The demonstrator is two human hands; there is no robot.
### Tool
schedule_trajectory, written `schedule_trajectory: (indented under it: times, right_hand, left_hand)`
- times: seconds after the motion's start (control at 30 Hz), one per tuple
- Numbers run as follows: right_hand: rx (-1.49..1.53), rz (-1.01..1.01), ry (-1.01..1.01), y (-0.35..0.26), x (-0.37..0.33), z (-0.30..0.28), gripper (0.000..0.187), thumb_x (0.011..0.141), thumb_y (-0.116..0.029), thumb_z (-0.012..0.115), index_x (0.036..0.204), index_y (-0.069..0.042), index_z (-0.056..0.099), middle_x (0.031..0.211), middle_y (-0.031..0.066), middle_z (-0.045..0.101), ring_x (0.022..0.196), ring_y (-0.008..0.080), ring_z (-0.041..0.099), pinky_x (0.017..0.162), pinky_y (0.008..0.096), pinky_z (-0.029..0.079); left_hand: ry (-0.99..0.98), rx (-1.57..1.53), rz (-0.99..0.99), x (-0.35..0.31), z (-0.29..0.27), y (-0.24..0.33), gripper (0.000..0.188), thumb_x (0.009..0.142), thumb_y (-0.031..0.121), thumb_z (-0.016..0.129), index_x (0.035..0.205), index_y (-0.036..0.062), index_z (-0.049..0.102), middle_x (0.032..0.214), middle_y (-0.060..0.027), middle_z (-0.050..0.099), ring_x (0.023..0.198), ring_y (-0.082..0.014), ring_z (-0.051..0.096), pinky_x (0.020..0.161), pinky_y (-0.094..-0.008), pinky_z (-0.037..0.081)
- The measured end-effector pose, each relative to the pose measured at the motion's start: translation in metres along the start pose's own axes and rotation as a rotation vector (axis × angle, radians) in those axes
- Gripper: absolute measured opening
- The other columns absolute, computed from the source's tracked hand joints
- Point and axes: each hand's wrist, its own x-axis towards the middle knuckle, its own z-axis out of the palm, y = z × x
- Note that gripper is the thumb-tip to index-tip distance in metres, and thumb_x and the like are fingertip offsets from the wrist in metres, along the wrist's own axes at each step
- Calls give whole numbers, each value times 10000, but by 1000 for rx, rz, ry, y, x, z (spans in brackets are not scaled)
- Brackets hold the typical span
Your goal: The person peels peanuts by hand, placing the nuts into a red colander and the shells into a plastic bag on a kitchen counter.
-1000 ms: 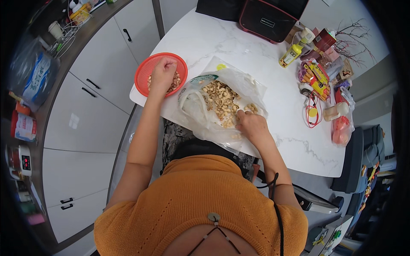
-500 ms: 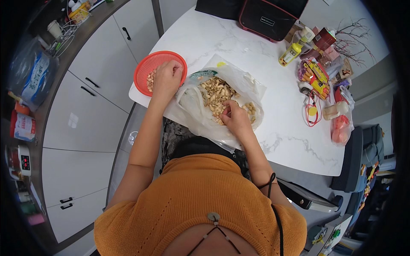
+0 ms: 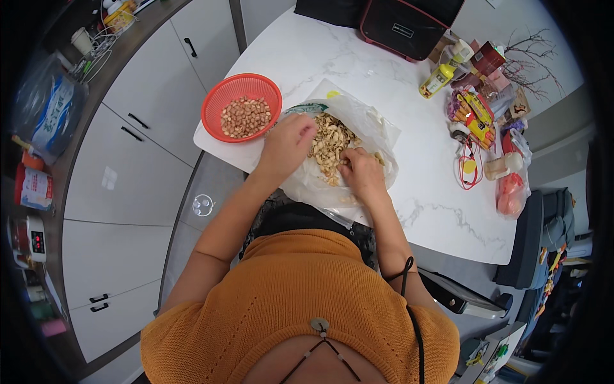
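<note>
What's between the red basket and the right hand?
Head view: the left hand, then peanut shells inside the pale plastic bag.

A plastic bag (image 3: pixel 378 131) lies open on the white worktop (image 3: pixel 448 224), with shells (image 3: pixel 327 146) inside. The left hand (image 3: pixel 286 143), fingers curled, is over the bag's left side; the right hand (image 3: pixel 364 173) reaches among the shells in the bag. Left of the bag sits a red basket (image 3: pixel 217 105) of peanuts (image 3: pixel 246 116); right of it, well apart, stands a yellow bottle (image 3: pixel 437 80).
</note>
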Motion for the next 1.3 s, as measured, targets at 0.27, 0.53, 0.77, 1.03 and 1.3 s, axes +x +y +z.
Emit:
schedule_trajectory:
  times: [0.27, 0.53, 0.77, 1.03, 1.3]
  right_hand:
    - [496, 3, 146, 6, 1, 2, 202, 760, -21, 610, 961, -44, 614, 871, 127, 605, 729, 242, 603, 658, 296, 474]
    - [850, 73, 161, -1, 0, 0, 146, 811, 0, 579, 951, -16, 617, 782, 37, 592, 639, 77, 574, 562, 193, 450]
    - [943, 88, 150, 8, 3, 8, 166, 759, 26, 643, 913, -31, 616, 759, 1, 576, 632, 33, 521, 569, 160, 437]
    - [1203, -13, 139, 4, 5, 4, 156, 741, 12, 677, 883, -8, 617, 847, 43, 585, 697, 54, 542, 632, 169, 457]
    - [1043, -84, 302, 3, 7, 11, 99, 735, 23, 664, 814, 2, 608, 930, 86, 582, 772, 104, 571, 662, 202, 482]
  left_hand:
    - [-115, -120, -79, -11, 18, 12, 84, 808, 41, 560, 880, -1, 572, 786, -73, 551, 668, -139, 531, 590, -235, 423]
    - [-110, -203, -110, -15, 25, 12, 98, 818, 40, 560, 905, -3, 572, 775, -66, 562, 659, -99, 521, 590, -219, 420]
    - [-176, -337, -205, -18, 32, 8, 97, 836, 64, 556, 907, 0, 577, 742, -15, 563, 606, -62, 508, 544, -199, 417]
    - [-272, -669, -433, -20, 37, 3, 93, 867, 97, 533, 922, 27, 563, 747, 3, 561, 600, -40, 524, 511, -164, 424]
    - [-201, -676, -453, -18, 36, 4, 104, 870, 101, 528, 942, 31, 554, 739, 13, 548, 586, -34, 507, 492, -157, 402]
